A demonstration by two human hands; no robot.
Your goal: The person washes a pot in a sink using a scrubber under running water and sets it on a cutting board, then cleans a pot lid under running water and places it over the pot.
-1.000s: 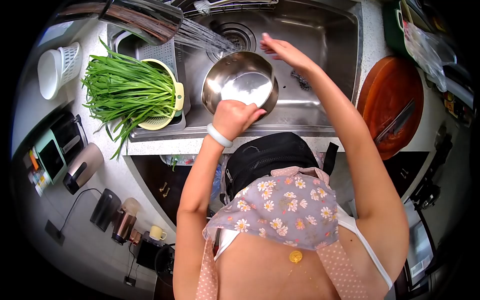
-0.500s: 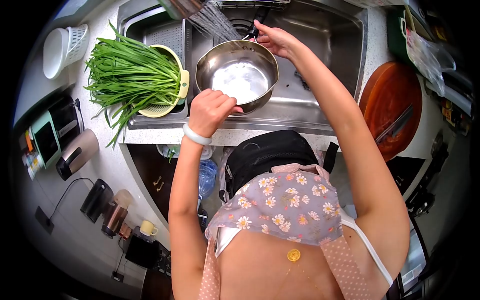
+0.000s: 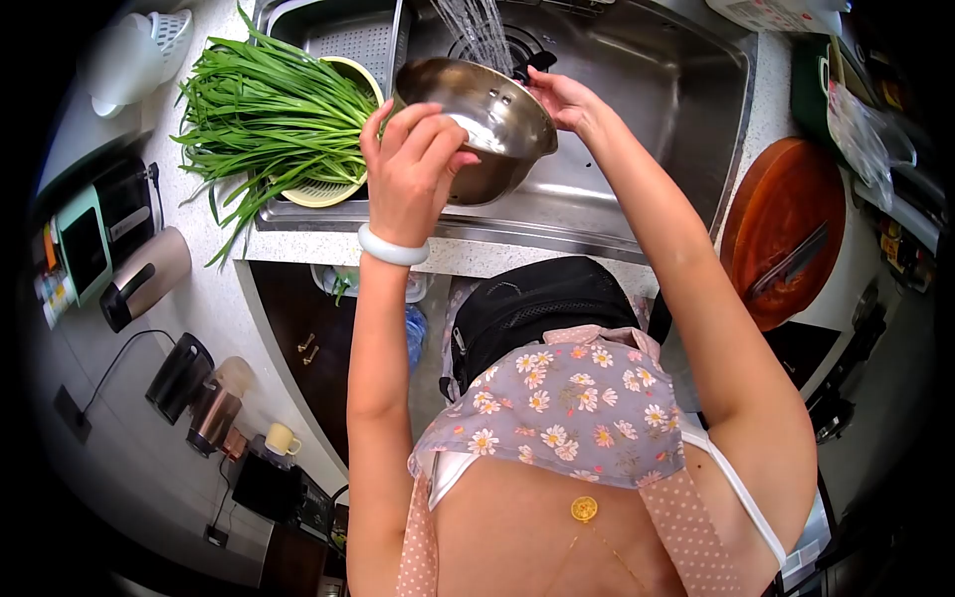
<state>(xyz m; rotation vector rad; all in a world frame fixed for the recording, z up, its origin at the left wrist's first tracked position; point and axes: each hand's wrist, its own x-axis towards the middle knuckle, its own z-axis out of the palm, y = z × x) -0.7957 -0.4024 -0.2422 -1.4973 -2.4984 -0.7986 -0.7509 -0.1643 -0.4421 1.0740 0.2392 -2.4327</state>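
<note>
A steel pot (image 3: 497, 164) is tilted over the sink (image 3: 637, 119), its opening toward the running water (image 3: 477, 35), which falls beside its far rim. My left hand (image 3: 413, 159) is at the pot's near left rim, fingers curled over the edge. At the far right side, my right hand (image 3: 562, 99) grips the pot near its black handle (image 3: 540, 64). Long green leafy stalks (image 3: 269, 119) lie in a pale yellow colander (image 3: 323, 192) to the left of the pot.
On the right counter is a round red-brown cutting board (image 3: 781, 224) with a knife (image 3: 791, 261) on it. White baskets (image 3: 124, 60), a kettle (image 3: 149, 279) and a yellow mug (image 3: 282, 439) stand on the left. Plastic bags (image 3: 865, 139) are at the upper right.
My right hand has come onto the pot's handle side from above the sink. The pot has tilted, and my left hand has shifted left along its rim. The view has moved slightly.
</note>
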